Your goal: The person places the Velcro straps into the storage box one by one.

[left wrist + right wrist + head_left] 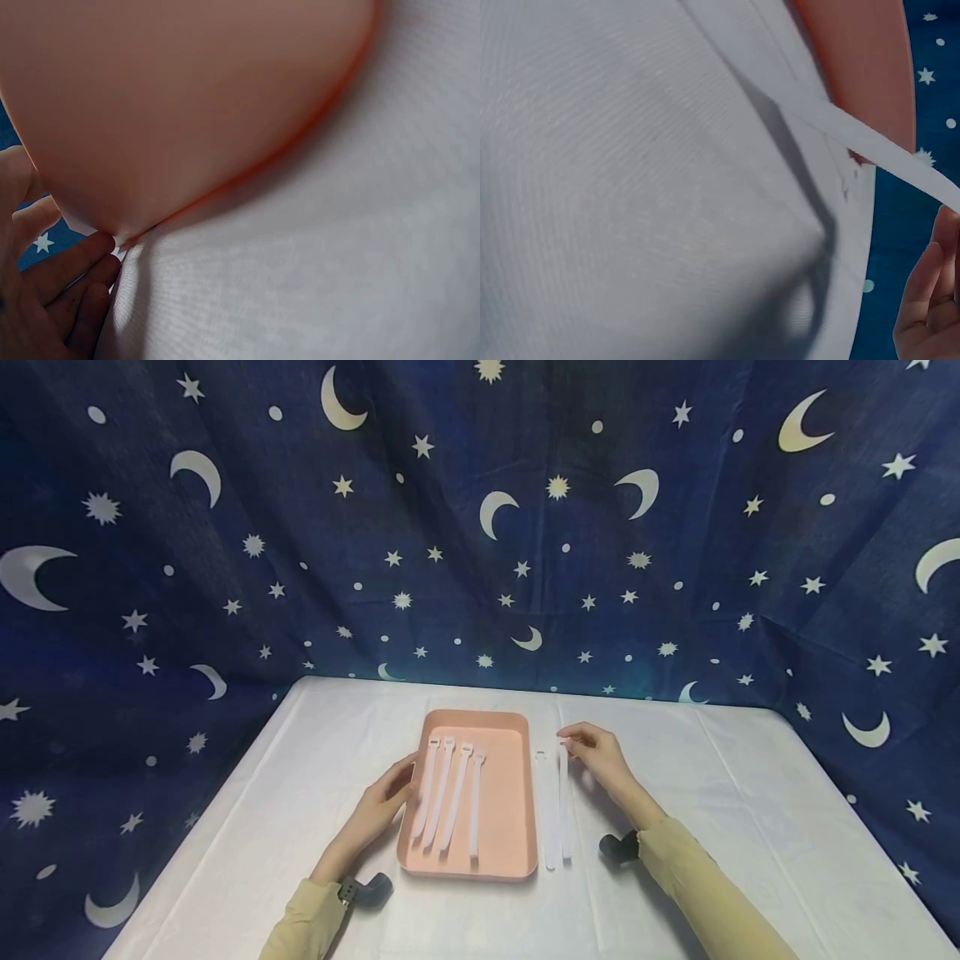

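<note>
My left hand (pixel 380 795) rests against the left side of a shallow pink tray (pixel 506 827), its fingers touching the outer wall in the left wrist view. Inside the tray, several white cable straps (pixel 457 797) with slotted heads lie side by side, heads toward the back. Right of the tray, my right hand (pixel 600 758) pinches the head end of another white cable strap (pixel 565 806). The right wrist view shows this strap (pixel 870 142) raised at the pinched end. Between it and the tray, one more strap (pixel 548 814) lies flat on the table.
A white cloth (pixel 337 727) covers the table under everything. Dark blue fabric (pixel 450 527) with moons and stars hangs behind and at both sides. Black wrist devices (pixel 367 892) sit on both forearms.
</note>
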Tool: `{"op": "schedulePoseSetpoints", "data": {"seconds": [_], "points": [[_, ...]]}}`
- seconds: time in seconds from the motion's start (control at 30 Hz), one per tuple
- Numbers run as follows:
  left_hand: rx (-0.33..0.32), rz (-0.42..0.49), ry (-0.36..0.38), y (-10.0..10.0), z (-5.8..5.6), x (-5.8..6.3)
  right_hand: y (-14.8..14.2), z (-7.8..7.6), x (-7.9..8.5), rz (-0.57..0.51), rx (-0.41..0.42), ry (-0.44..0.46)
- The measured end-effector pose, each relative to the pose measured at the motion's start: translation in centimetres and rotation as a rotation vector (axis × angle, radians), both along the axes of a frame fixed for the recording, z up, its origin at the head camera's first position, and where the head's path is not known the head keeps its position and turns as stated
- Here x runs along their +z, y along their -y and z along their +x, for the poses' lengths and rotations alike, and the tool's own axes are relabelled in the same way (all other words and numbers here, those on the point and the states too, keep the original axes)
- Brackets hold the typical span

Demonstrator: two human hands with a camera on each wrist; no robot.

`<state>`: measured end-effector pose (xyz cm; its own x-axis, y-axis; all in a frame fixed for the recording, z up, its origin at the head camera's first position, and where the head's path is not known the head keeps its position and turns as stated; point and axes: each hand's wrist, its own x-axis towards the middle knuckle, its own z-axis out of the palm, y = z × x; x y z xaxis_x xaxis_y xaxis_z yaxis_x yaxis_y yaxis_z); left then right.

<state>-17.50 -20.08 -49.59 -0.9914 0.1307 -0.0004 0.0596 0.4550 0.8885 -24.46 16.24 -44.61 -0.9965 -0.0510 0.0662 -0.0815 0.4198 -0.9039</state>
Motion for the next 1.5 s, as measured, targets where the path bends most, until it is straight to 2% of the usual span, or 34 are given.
{"op": "schedulePoseSetpoints", "data": {"seconds": [0.33, 0.77, 1.17, 1.5], "points": [[-0.005, -0.006, -0.029, 0.1, 0.1, 0.2, 0.2, 0.8, 1.2, -0.001, 0.02, -0.033], [-0.006, -0.005, -0.025, 0.0, 0.1, 0.3, 0.5, 1.8, 2.7, -0.015, 0.027, -0.066], [-0.01, 0.0, -0.034, 0.0, 0.1, 0.3, 0.0, 2.0, 3.5, -0.014, 0.023, -0.114], [-0.002, -0.009, -0.029, -0.1, 0.2, 0.3, -0.3, 2.3, 4.9, -0.019, 0.037, -0.125]]}}
